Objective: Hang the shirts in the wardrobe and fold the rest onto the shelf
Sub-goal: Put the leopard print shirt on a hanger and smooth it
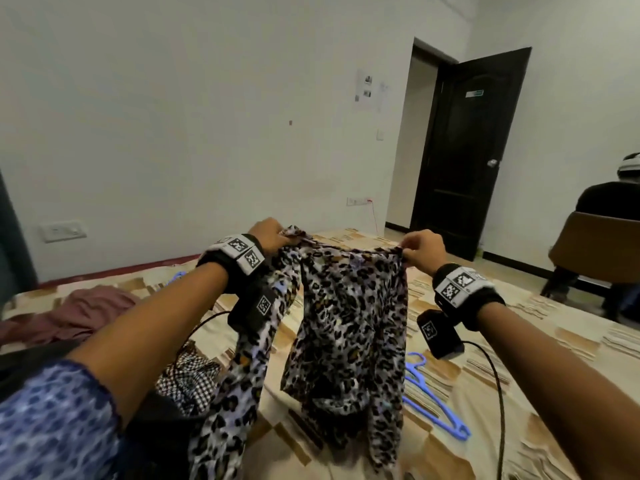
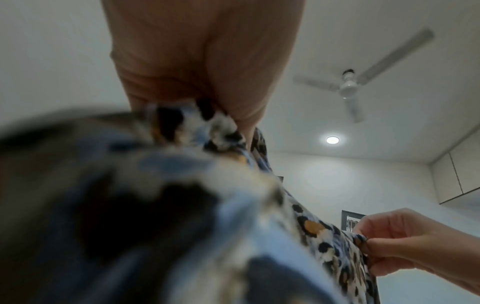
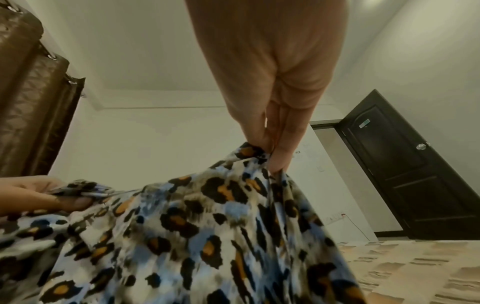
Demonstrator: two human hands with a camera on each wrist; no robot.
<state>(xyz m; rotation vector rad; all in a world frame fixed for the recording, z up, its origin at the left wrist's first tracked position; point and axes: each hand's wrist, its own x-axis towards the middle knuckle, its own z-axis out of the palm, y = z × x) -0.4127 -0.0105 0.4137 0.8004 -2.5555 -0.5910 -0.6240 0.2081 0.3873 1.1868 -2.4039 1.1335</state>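
Holding up a leopard-print shirt [image 1: 349, 317] by its top edge, spread between 2 hands over the bed [image 1: 519, 358]. Left hand [image 1: 268, 233] pinching 1 corner, right hand [image 1: 424, 249] pinching the other, fingers clamped tight on fabric. Rest of it hanging straight down below both. Blue hanger [image 1: 429, 400] lying on the bed just behind, maroon garment [image 1: 90, 310] off left.

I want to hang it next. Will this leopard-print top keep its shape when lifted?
Probably not: the leopard-print top sags in folds between the left hand and right hand. It looks thin and light, since fingertip pinches carry it.
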